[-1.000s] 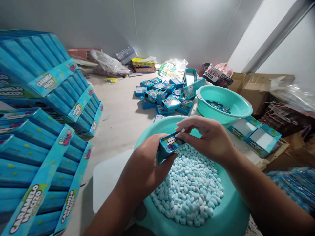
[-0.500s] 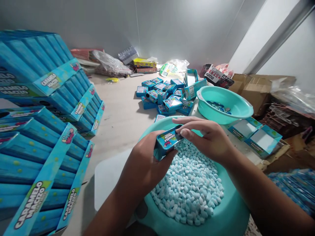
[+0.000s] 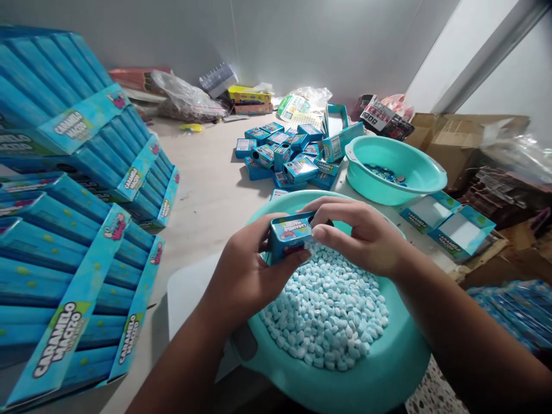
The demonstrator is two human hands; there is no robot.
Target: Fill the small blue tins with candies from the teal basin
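There are two hands, the left hand [image 3: 245,276] and the right hand [image 3: 366,236], one held candy box [image 3: 288,233], two teal basins, the near basin [image 3: 379,374] and the far basin [image 3: 416,175], two open trays [image 3: 463,231], and candies [image 3: 332,310] and heaped boxes [image 3: 293,158] too many to count.

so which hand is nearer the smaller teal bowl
Right. The right hand, pinching the small box, sits just short of the smaller teal bowl; the left hand grips the box farther left.

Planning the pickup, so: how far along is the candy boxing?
Seemingly done: stacked display cartons at left and a pile of small boxes. In hand: left hand and right hand hold one box over the basin. Left: a heap of loose candies fills it.
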